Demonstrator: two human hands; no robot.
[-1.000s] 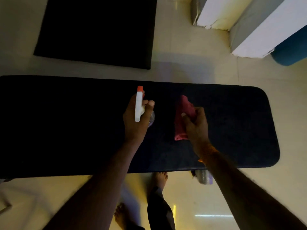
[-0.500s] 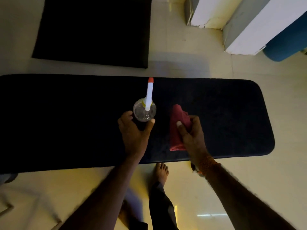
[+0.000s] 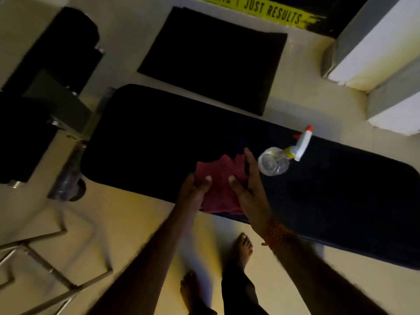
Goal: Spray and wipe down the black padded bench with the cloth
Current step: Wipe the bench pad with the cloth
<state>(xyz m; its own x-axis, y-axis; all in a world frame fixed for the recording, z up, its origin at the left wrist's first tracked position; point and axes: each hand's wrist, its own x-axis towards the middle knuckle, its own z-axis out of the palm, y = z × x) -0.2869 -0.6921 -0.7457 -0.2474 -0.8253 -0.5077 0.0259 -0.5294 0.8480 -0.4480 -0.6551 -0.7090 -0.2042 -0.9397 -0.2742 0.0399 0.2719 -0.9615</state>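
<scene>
Holding the red cloth in both hands now, right over the near edge of the black padded bench. The left hand pinches the cloth's left side, thumb on top, the other fingers hidden beneath the fabric. The right hand pinches the right side, thumb pressed on top and long fingers stretched straight along the cloth's right edge, pointing to the far side. The cloth's near corner hangs out past the bench edge.

The spray bottle stands on the bench just right of the right hand, apart from it, with a clear body, white head and orange nozzle. An orange wristband circles the right wrist. Bare feet stand on the pale floor below. A black floor mat lies beyond the bench, and a metal frame sits near left.
</scene>
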